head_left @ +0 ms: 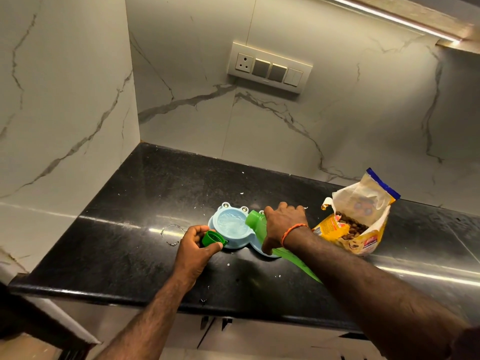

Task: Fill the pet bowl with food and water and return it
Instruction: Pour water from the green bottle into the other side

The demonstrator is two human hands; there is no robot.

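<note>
A light blue double pet bowl lies on the black countertop. Water fills its left compartment; the right compartment is hidden under my right hand. My right hand grips a green bottle, tilted with its mouth over the water compartment. The bottle's body runs back under my forearm. My left hand holds the green bottle cap just in front of the bowl's left edge.
An open yellow pet food bag with brown kibble showing stands right of the bowl. White crumbs and a wet ring mark the counter. Marble walls close the left and back; a switch panel hangs above.
</note>
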